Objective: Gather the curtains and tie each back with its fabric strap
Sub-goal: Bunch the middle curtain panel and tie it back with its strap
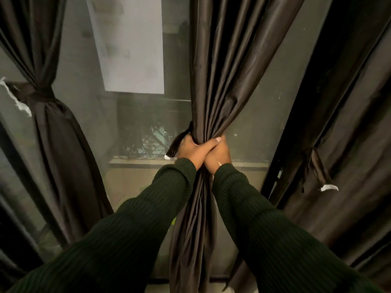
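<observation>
— How far is she with the curtains, from where you stand?

— One is done, I think. The dark brown satin curtain on the far left (53,127) is already gathered, and its fabric strap (35,93) is knotted around the waist of it. The middle dark brown curtain (213,81) is only bunched, not tied. The wide dark curtain on the right (349,123) hangs loose, and its strap with a white tip (319,172) dangles free.

— And the hands?

— Both are pressed together around the middle bunch. The left hand (191,150) curls around the folds from the left side, and the right hand (219,154) wraps them from the right, fingers over the cloth. A dark strap with a white end (176,148) sticks out beside the left hand; whether she pinches it, I cannot tell.

— So what is left?

— In my judgement, to tie the middle one, then the right one.

— And the room?

— A large glass window (137,123) behind, a pale sheet (129,45) on the glass, and a stone ledge (148,162) outside.
</observation>
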